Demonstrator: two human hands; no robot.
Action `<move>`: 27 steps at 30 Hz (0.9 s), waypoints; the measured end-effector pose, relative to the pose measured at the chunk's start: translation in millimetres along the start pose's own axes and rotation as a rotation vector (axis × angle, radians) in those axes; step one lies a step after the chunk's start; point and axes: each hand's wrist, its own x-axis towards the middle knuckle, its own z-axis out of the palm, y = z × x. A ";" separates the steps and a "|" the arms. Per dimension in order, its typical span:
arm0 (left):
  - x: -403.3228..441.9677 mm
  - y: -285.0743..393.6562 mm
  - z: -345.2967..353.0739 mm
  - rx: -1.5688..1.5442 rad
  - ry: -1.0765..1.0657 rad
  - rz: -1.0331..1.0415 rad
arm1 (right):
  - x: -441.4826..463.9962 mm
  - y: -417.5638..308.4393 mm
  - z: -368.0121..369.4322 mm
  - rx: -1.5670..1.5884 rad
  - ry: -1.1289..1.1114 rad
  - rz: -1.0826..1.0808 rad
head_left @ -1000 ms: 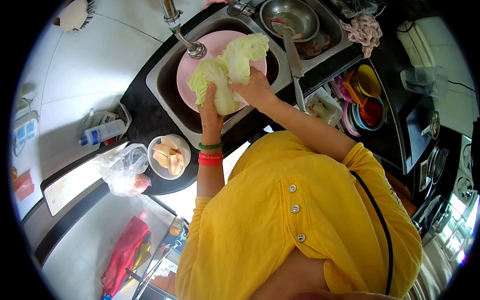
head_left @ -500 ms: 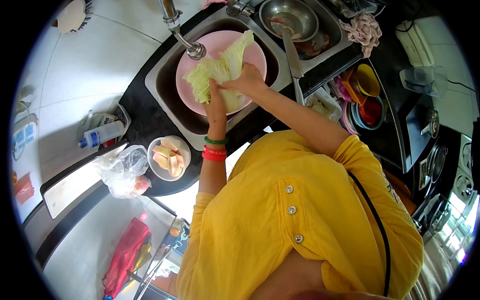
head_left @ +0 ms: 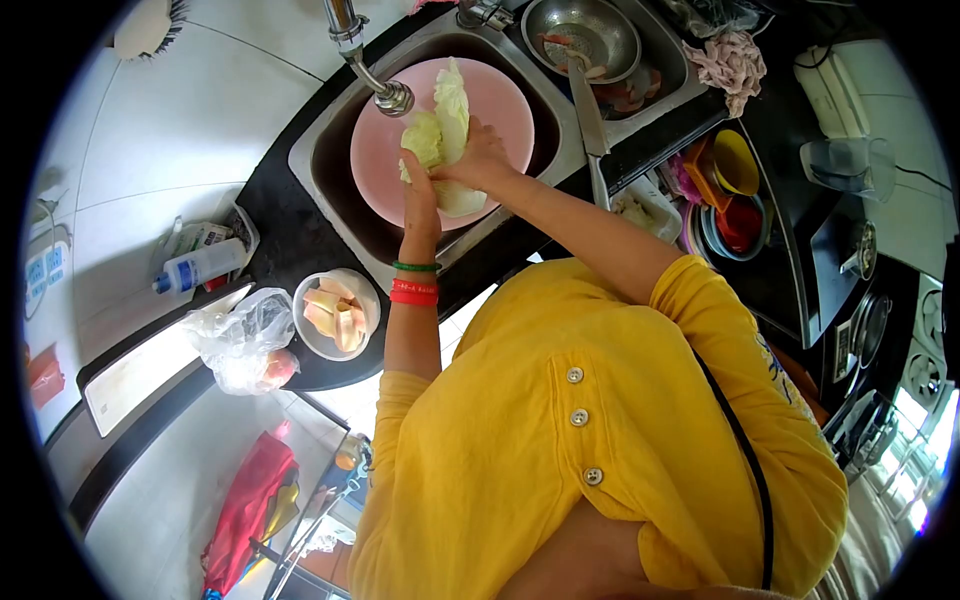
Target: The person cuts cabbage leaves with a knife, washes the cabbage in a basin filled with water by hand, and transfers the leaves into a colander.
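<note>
Pale green cabbage leaves [head_left: 452, 110] are gripped between my two hands over a pink basin [head_left: 385, 150] in the left sink bowl. My left hand [head_left: 420, 198] holds the leaves from the near left side, its thumb against them. On the right, my right hand [head_left: 482, 160] is closed around the leaf stems, and some of its fingers are hidden behind the leaves. A metal faucet head [head_left: 393, 98] hangs just left of the leaves, over the basin's rim.
A metal strainer bowl [head_left: 610, 40] and a knife [head_left: 588, 110] rest at the right sink bowl [head_left: 660, 60]. Left of me stand a white bowl of pinkish pieces [head_left: 337, 314], a plastic bag [head_left: 243, 340] and a bottle [head_left: 203, 266]. Colored bowls [head_left: 738, 222] are stacked at the right.
The leaves have folded together and turned more upright between my hands. My left hand has shifted slightly up and left, and my right hand has moved slightly left.
</note>
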 end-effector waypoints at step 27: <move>-7.7 22.4 -19.7 0.314 0.015 -0.162 | 1.9 23.9 -13.9 0.156 -0.035 -0.199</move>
